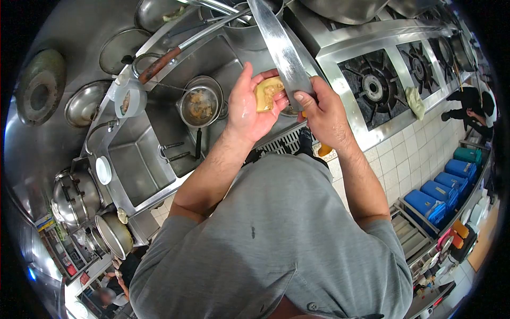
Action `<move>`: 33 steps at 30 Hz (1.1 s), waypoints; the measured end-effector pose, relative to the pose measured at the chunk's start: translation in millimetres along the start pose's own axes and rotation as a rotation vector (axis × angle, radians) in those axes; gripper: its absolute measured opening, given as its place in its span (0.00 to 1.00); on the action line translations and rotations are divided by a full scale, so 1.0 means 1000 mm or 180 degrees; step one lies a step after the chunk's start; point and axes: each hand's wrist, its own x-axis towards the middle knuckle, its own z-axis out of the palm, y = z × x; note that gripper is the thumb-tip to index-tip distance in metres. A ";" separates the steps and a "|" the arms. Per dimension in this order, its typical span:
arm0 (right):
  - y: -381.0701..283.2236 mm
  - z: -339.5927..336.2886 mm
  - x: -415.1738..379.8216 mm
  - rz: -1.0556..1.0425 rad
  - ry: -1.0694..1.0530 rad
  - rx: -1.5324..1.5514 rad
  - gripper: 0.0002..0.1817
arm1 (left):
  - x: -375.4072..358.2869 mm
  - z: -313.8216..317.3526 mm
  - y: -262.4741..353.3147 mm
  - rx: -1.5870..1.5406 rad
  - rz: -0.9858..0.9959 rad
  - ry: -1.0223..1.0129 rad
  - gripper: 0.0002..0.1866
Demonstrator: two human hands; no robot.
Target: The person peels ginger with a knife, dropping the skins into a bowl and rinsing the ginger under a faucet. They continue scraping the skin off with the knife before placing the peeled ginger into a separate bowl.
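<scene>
On the open palm of my left hand lies a yellowish piece of food, its thumb stretched out. My right hand is closed round a large knife; the wide steel blade points up and away, its near part close to the food and to the fingers of my left hand. An orange bit of the handle shows below my right hand. Left of my hands, a metal pan with brownish scraps in liquid sits over the sink.
Two sink basins with taps are at the left, lids and bowls beyond. A gas stove with a cloth stands at the right. Blue bins are lower right. Other people are at the right edge and lower left.
</scene>
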 end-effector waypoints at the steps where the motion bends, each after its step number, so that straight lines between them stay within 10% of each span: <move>1: 0.000 0.000 0.000 0.0002 0.0000 -0.0001 0.09 | 0.000 0.000 -0.001 0.0026 0.0012 0.0014 0.33; 33: 0.021 0.015 0.010 -0.0031 -0.0081 0.0000 0.13 | 0.020 -0.006 0.014 0.0459 -0.0127 -0.0329 0.52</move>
